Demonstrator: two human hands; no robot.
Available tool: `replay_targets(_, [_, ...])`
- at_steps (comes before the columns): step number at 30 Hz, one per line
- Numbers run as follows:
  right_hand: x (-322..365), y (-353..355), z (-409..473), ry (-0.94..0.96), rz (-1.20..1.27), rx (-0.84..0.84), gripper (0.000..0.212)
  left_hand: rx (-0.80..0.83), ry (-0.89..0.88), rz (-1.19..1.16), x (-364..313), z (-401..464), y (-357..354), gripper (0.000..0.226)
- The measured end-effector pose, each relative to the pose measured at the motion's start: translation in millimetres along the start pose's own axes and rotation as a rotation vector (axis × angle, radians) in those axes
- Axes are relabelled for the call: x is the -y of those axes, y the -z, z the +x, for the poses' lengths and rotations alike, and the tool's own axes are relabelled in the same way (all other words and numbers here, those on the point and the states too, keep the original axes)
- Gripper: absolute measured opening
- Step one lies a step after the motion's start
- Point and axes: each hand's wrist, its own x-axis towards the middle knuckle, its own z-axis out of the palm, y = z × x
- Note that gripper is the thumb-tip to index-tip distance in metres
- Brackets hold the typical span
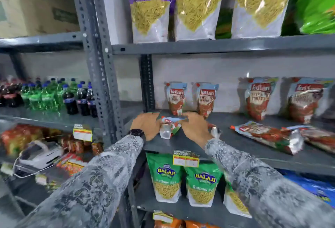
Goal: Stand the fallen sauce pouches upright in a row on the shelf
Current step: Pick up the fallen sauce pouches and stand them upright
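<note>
Both hands on one fallen pouch (169, 125) at front-left of middle shelf (253, 157): left hand (147, 125) cupped on its left side, right hand (194, 127) closed over top edge. Pouch looks soft, sloshy, film slick; we'd pinch stiff top seal, seat flat gusset base (bottom-heavy, should stand). Count: four upright at back, first at (176, 98); fallen: held one, two at right (266, 135), maybe another under right hand, can't tell.

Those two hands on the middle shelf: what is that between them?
In the head view, a small tomato sauce pouch lies on its side between the left hand and the right hand, both touching it, on the grey shelf.
</note>
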Motion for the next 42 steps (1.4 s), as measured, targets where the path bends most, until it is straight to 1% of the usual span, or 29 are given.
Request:
replay_targets(1, [-1, -12, 13, -0.091, 0.035, 0.040, 0.034, 0.036, 0.030, -0.039, 7, 13, -7, 0.041])
replay_targets(2, [1, -18, 22, -0.194, 0.121, 0.102, 0.033, 0.062, 0.077, -0.078, 11, 23, -13, 0.037])
replay_targets(3, [1, -27, 31, -0.294, 0.268, 0.170, 0.030, 0.101, 0.100, -0.082, 18, 39, -21, 0.039])
replay_targets(4, [2, -34, 39, -0.402, 0.428, 0.232, 0.022, 0.148, 0.188, -0.149, 21, 50, -28, 0.044])
replay_targets(5, [2, -40, 46, -0.487, 0.550, 0.266, 0.011, 0.191, 0.212, -0.172, 26, 64, -38, 0.046])
replay_targets(6, [1, -47, 53, -0.550, 0.650, 0.280, 0.010, 0.237, 0.269, -0.271, 28, 71, -42, 0.044])
replay_targets(8, [0, -57, 66, -0.650, 0.769, 0.296, 0.011, 0.347, 0.364, -0.479, 32, 81, -51, 0.041])
replay_targets(10, [-2, -63, 74, -0.727, 0.856, 0.287, 0.010, 0.404, 0.400, -0.629, 33, 86, -53, 0.042])
replay_targets(12, [-4, -69, 80, -0.762, 0.952, 0.250, 0.012, 0.400, 0.418, -0.732, 36, 96, -58, 0.037])
replay_targets(14, [-5, -68, 86, -0.748, 1.068, 0.209, 0.018, 0.320, 0.463, -0.883, 37, 103, -51, 0.016])
replay_targets(16, [-2, -62, 93, -0.707, 1.114, 0.154, 0.019, 0.190, 0.483, -1.049, 36, 112, -41, 0.005])
replay_targets(19, [6, -50, 109, -0.559, 1.004, -0.015, 0.014, 0.029, 0.408, -1.108, 39, 129, -37, 0.012])
replay_targets(21, [9, -47, 115, -0.484, 0.916, -0.101, 0.025, -0.080, 0.355, -1.048, 40, 133, -41, 0.013])
replay_targets(23, [6, -56, 119, -0.457, 0.808, -0.179, 0.026, -0.164, 0.312, -0.993, 42, 130, -52, 0.017])
replay_targets(25, [-2, -72, 119, -0.468, 0.736, -0.240, 0.025, -0.205, 0.335, -0.950, 42, 119, -65, 0.022])
replay_targets(29, [-17, -97, 108, -0.414, 0.593, -0.236, 0.018, -0.192, 0.403, -0.964, 48, 101, -96, 0.021])
replay_targets(33, [-19, -98, 101, -0.336, 0.523, -0.223, 0.004, -0.208, 0.386, -0.997, 49, 98, -106, 0.024])
replay_targets(35, [-18, -84, 97, -0.274, 0.392, -0.134, 0.018, -0.234, 0.391, -1.016, 43, 92, -100, 0.027])
replay_targets(37, [-17, -63, 91, -0.174, 0.242, -0.050, 0.031, -0.376, 0.400, -1.003, 35, 80, -90, 0.030])
replay_targets(39, [-24, -38, 90, -0.089, 0.115, -0.060, 0.036, -0.533, 0.347, -0.964, 21, 62, -78, 0.030])
replay_targets(40, [-32, -27, 90, -0.072, 0.063, -0.069, 0.036, -0.567, 0.291, -0.962, 12, 55, -74, 0.028])
replay_targets(41, [-39, -14, 89, -0.068, 0.015, -0.066, 0.035, -0.537, 0.231, -0.952, 3, 48, -70, 0.024])
replay_targets(42, [-50, -3, 91, -0.070, -0.041, -0.072, 0.033, -0.440, 0.176, -0.924, -8, 45, -69, 0.021])
